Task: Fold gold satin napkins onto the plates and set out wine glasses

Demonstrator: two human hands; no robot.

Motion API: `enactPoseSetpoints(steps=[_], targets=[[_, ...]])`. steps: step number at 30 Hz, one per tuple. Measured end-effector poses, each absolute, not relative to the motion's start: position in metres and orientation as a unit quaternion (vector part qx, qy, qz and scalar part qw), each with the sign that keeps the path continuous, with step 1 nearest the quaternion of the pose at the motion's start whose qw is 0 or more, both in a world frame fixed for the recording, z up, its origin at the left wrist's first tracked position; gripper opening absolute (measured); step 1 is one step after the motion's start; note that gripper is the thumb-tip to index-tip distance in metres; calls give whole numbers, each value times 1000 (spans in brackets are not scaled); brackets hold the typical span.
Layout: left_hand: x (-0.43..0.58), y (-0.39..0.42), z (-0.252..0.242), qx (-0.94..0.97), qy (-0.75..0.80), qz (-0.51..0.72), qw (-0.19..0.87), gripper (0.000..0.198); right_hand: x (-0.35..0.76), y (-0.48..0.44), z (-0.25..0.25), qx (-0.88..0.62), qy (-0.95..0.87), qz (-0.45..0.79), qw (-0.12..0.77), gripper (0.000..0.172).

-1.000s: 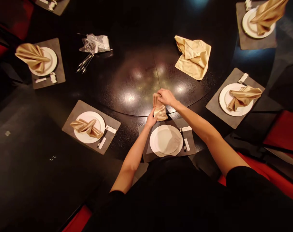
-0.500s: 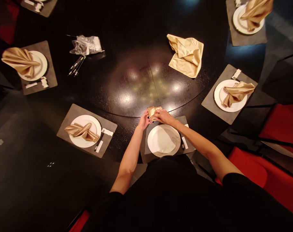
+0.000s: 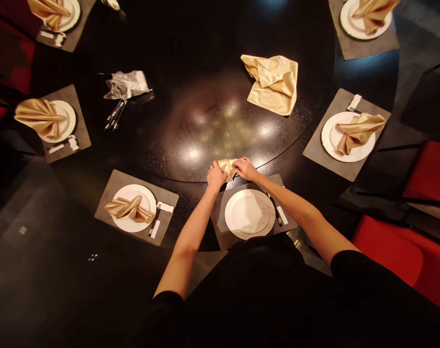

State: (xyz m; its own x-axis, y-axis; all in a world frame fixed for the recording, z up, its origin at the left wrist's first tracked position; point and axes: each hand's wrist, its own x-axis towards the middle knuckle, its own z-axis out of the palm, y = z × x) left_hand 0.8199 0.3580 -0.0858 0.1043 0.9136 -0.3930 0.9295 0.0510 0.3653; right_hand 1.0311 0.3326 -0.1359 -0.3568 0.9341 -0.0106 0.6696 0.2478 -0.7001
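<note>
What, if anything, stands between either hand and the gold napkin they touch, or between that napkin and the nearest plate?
Nothing visible: left hand and right hand both touch the gold napkin, and only dark tabletop and flat placemat lie between it and the nearest plate.

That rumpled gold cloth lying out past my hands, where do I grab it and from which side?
Probably pinch the raised folds in the middle of the gold cloth, coming from above on the near side with the right hand, the closer one. Those ridges look easy to grip; the near edge appears flat on the dark table.
</note>
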Motion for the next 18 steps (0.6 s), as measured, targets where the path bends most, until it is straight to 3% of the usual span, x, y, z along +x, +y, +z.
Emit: enactPoseSetpoints(steps=[3,8,18], targets=[[820,366,-73,827,522,-33,204,56,1029,333,-143,-542,-750,319,206,28],[814,393,-81,921,249,-125,271,38,1022,327,-148,-560,-766,269,165,34],[801,432,-55,931,232,-105,261,29,1000,355,-122,-558,-794,234,51,35]])
